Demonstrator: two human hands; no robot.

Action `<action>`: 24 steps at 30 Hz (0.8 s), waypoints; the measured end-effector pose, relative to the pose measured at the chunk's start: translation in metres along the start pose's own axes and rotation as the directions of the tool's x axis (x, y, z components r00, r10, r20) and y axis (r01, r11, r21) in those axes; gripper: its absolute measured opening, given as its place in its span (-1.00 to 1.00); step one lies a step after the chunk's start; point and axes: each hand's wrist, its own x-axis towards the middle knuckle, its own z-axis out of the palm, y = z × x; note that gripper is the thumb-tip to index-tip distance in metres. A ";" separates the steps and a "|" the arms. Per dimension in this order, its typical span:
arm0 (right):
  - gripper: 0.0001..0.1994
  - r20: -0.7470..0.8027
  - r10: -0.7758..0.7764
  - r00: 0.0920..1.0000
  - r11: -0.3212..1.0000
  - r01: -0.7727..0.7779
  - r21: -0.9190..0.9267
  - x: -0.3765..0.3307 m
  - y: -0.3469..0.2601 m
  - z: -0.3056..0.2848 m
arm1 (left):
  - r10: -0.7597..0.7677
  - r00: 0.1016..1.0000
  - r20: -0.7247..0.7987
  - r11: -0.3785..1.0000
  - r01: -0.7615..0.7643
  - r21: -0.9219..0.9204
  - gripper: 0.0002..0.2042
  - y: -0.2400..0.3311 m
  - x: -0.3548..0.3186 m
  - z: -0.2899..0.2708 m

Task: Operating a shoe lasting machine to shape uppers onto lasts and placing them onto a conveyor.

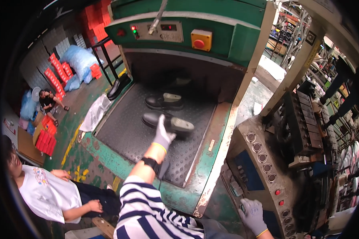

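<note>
Left arm (142,187) extended forward; navy-and-white striped sleeve (139,199) ends on the forearm, skin bare below. Black wristband (150,163) worn at the wrist. Left hand (163,134) gloved in pale grey with yellow cuff edge (160,147); one digit points forward, grip closed, remaining fingers largely hidden. Right hand (252,215), similarly gloved, held lower and out to the side, back upward, fingers bent; grip cannot be determined.

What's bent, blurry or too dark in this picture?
In the head view, the wide lens bends edges and leaves dark corners; there too, the deep opening of the green metal machine falls into shadow, dimming the farthest dark shoe, while the low black shoe in the grey-gloved left hand looks smeared.
</note>
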 end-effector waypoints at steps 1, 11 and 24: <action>-0.48 0.085 0.100 0.991 0.995 -0.101 0.004 -0.025 0.006 0.015 | 0.003 0.988 -0.151 0.999 0.006 0.054 -0.29 0.016 0.017 -0.009; -0.71 0.163 0.596 0.786 0.795 -0.607 0.021 -0.196 0.000 0.087 | 0.016 0.946 -0.323 0.998 0.005 0.065 -0.02 0.064 0.084 -0.029; -0.60 0.494 0.858 0.142 0.183 -0.983 -0.035 -0.384 -0.127 0.166 | -0.164 0.983 0.084 0.633 0.040 0.773 -0.43 0.030 0.010 -0.001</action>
